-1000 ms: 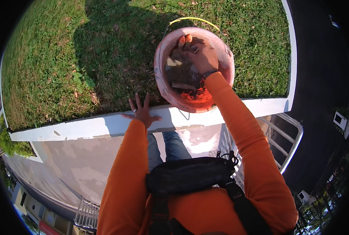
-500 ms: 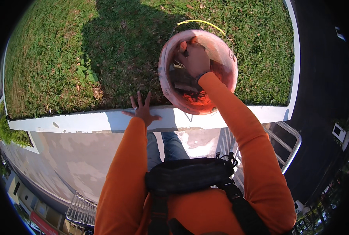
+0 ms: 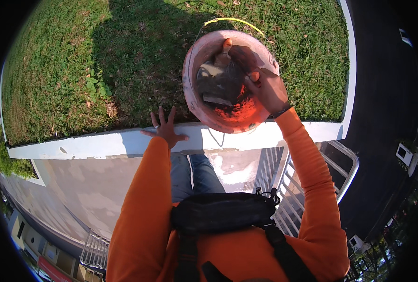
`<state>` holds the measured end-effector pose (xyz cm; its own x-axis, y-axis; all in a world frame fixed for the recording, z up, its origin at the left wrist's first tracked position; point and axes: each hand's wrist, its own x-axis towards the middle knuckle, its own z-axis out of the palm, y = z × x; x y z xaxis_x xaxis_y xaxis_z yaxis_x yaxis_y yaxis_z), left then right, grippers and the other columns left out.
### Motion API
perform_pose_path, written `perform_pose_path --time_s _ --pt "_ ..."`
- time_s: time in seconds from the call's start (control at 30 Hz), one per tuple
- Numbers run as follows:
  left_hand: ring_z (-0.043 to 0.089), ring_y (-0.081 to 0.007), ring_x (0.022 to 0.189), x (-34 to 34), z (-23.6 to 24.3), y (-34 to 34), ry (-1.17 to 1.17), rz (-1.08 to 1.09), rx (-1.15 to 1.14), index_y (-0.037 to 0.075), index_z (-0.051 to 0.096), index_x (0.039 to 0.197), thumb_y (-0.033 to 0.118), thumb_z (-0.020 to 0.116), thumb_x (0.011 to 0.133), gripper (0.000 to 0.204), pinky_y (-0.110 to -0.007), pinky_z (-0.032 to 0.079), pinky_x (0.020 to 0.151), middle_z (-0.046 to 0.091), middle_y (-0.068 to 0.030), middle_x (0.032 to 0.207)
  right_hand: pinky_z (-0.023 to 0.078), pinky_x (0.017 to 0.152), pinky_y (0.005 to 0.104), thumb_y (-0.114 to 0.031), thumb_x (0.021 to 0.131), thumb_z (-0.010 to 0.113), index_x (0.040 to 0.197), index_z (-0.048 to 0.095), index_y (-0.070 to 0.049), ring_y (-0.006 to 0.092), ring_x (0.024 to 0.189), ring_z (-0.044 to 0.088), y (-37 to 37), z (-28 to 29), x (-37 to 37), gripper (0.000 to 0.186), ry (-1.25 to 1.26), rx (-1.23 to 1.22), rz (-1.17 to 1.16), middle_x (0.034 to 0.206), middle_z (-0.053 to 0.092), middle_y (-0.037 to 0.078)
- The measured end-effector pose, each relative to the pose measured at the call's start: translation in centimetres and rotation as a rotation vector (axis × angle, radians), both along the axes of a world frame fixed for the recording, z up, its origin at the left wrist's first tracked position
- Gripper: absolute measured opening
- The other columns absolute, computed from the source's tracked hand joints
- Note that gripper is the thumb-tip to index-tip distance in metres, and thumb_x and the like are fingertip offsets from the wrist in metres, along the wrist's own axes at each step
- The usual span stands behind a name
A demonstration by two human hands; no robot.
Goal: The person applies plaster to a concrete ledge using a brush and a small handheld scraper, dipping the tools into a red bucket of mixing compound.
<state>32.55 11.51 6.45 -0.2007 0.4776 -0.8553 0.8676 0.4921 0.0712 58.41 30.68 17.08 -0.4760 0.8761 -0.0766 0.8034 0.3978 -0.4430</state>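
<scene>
- The left hand [image 3: 168, 131] is laid on the white ledge [image 3: 91, 147], fingers spread.
- An orange-ended handle [image 3: 254, 76] is clasped by the right hand [image 3: 272, 91] at the right inside the pinkish bucket [image 3: 189, 84].
- A second orange-tipped handle [image 3: 227, 44] is seen by the far rim.
- The bucket is set at the near edge of the grass [image 3: 312, 84].

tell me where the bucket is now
In the head view, the bucket sits just right of centre in the upper half, on grass at the white ledge; the right hand is at its right rim, the left hand lower left.
</scene>
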Motion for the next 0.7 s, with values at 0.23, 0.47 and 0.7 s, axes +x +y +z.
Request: perform_pose_path --time_s 0.23,0.47,0.7 --pt "-0.013 -0.0355 0.143 -0.3 -0.5 -0.1 -0.002 0.04 0.029 0.045 0.007 0.148 0.055 0.085 0.049 0.126 -0.084 0.0 0.092 -0.007 -0.0017 0.159 0.051 0.063 0.0466 -0.024 0.089 0.055 0.088 0.056 -0.006 0.0371 0.072 0.062 0.9 -1.8 -0.1 0.018 -0.186 0.107 0.103 0.086 0.062 0.014" --pt "-0.012 -0.0364 0.144 -0.2 -0.7 -0.7 -0.02 0.033 0.07 0.044 0.008 0.148 0.055 0.084 0.049 0.125 -0.084 0.0 0.09 -0.007 -0.0025 0.159 0.049 0.067 0.047 -0.029 0.085 0.061 0.087 0.059 -0.006 0.039 0.073 0.06 2.1 -1.9 -1.8 0.023 -0.343 -0.039 0.095 0.08 0.062 0.019" --pt "-0.013 -0.0356 0.143 -0.2 -0.9 -0.7 -0.009 0.025 0.063 0.045 0.008 0.148 0.057 0.083 0.05 0.124 -0.084 0.001 0.09 -0.009 -0.0022 0.158 0.049 0.072 0.0462 -0.027 0.079 0.066 0.084 0.06 -0.002 0.0376 0.08 0.062 3.1 0.0 -2.3 0.026 -0.457 -0.035 0.071 0.084 0.063 0.02"
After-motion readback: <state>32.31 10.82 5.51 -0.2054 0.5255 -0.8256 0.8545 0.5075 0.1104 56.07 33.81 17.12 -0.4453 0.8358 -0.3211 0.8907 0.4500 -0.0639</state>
